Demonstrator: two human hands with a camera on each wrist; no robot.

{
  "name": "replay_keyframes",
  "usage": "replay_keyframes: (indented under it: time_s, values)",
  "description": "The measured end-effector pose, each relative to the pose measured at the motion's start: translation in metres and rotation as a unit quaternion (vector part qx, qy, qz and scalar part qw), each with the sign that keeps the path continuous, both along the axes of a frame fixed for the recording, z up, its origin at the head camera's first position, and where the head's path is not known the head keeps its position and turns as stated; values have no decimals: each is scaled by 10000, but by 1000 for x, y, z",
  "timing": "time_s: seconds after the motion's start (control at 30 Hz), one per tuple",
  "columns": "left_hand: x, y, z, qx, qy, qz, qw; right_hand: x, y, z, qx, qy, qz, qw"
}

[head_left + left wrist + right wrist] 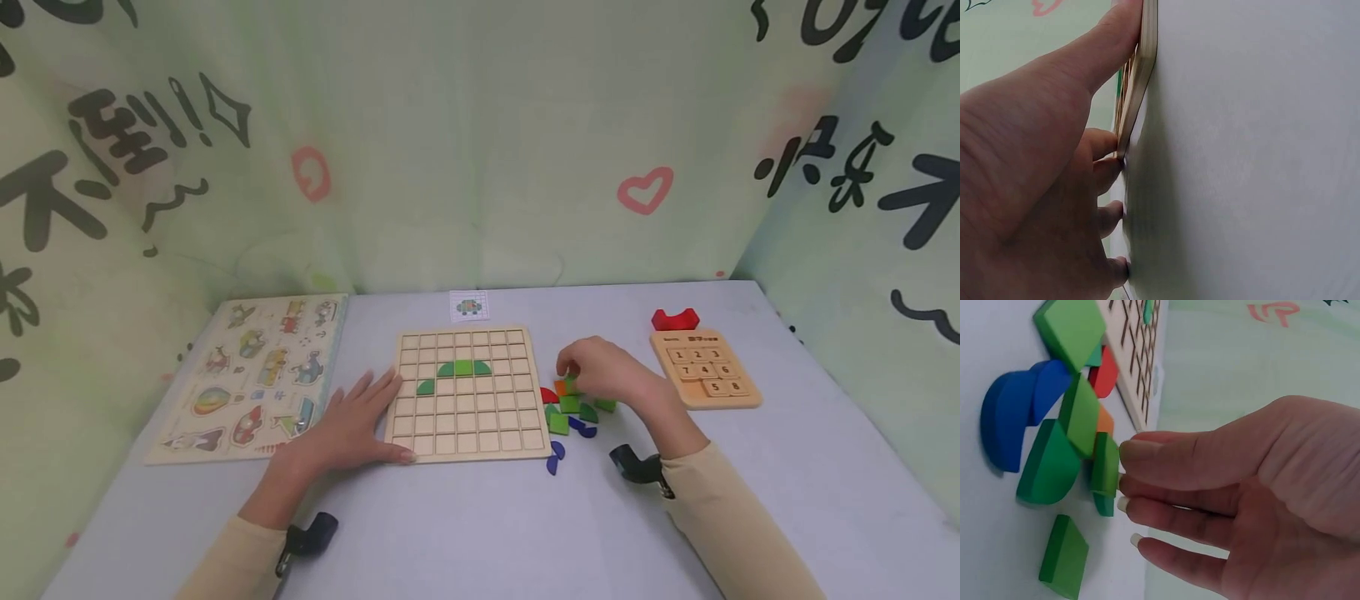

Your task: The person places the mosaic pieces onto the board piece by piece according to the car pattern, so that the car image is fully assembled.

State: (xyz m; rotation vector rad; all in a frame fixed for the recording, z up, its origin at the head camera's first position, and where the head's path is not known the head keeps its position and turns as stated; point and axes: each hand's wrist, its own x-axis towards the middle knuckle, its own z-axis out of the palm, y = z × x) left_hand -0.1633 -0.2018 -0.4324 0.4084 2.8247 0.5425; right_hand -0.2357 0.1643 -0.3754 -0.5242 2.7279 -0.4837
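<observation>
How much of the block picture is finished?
Done: four green pieces sit on the grid board. In hand: the right hand is at the loose blocks; a grip isn't clear. Remaining: probably some of those red, orange, green and blue ones beside the board.

Head view looks down; nearer wrist views share the board [465, 402].

Left hand [348, 433] spread, right hand [606, 370] angled downward, perhaps in a pinch.

Left hand [1041, 169] at the wooden board [1147, 50], thumb against its edge; two fingertips beside its corner, two beyond; white tabletop [1260, 150] alongside!
</observation>
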Motion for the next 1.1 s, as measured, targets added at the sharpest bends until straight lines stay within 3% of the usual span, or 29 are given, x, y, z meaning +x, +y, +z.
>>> replay_keyframes:
  time_s: [0.3,0.83,1.1]
  values:
    - [1,0,-1,-11,-16,19,10000,-4,2,-8,233,120,-69,9996]
    - [1,1,0,-19,44,-23,10000,-2,3,0,-232,237,65,9994]
    - [0,1,-1,-51,39,-7,10000,-1,-14,5,-643,402,65,9971]
